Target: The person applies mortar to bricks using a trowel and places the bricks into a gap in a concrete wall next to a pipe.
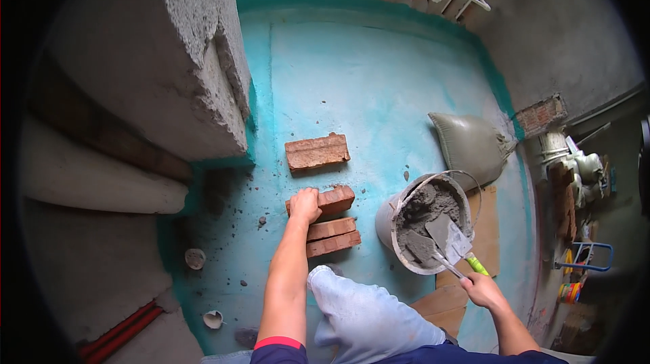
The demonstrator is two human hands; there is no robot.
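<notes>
My left hand (305,205) is closed around the left end of a red brick (336,200) lying on the teal-coated floor. Just nearer to me are two more bricks, a farther one (330,228) and a nearer one (334,244), side by side. Beyond the held brick lies a separate brick (316,153). On the right, my right hand (482,289) grips the handle of a trowel (422,247), its blade resting in grey mortar (433,200). The mortar fills much of a bucket (386,223). A second flat-bladed tool with a yellow-green handle (477,264) leans in the bucket beside the trowel.
A full sack (467,147) lies behind the bucket, and cardboard (486,228) is under its right side. A rough concrete pillar (203,66) stands at left. Pipe openings (195,258) rise from the floor. Tools and clutter (586,167) line the right side.
</notes>
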